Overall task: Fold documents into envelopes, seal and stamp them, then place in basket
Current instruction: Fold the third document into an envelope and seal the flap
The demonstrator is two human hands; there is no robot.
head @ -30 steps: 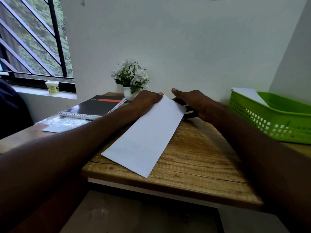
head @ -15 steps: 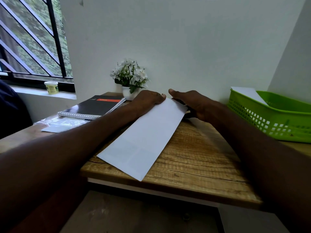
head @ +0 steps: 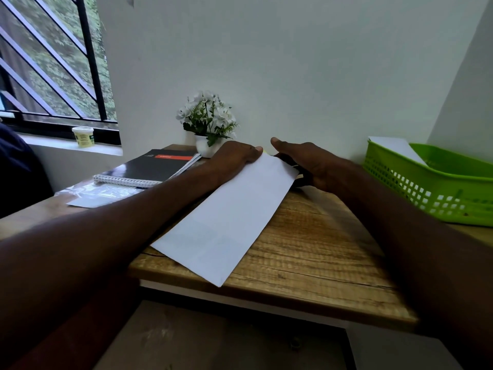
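Your left hand [head: 234,158] presses the folded paper's [head: 226,222] far end flat on the desk [head: 306,252]; your right hand [head: 306,161] rests beside it, fingers hidden, grip unclear.

Pretty dim indoors, lit only by soft daylight from the window [head: 53,76] on the left. Forearms are left dark and underexposed. Straight lines get bent near the edges; focus is mostly held.

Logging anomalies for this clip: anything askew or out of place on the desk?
The white envelope lies diagonally, its near corner overhanging the desk front edge. Otherwise nothing looks spilled or damaged.
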